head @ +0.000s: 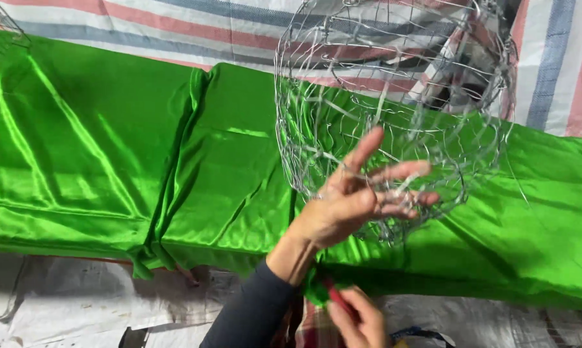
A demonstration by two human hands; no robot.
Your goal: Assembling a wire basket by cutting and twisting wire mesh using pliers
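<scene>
While your left hand (pixel 355 203) reaches up from below, its fingers (pixel 400 172) are spread and hooked through the mesh of the wire frame (pixel 394 109), gripping its lower edge. That frame is a rounded, basket-like cage of thin silver wire, held up in front of you, above and to the right of centre, bulging up and away from your palm. Your right hand (pixel 358 319) sits low, near the bottom edge, its fingers closed on something small and red (pixel 339 301) beside a fold of green cloth; it is the farther of the two from the frame. Under everything lies shiny green satin fabric (pixel 110 154), draped over a striped tarp (pixel 194 26).
</scene>
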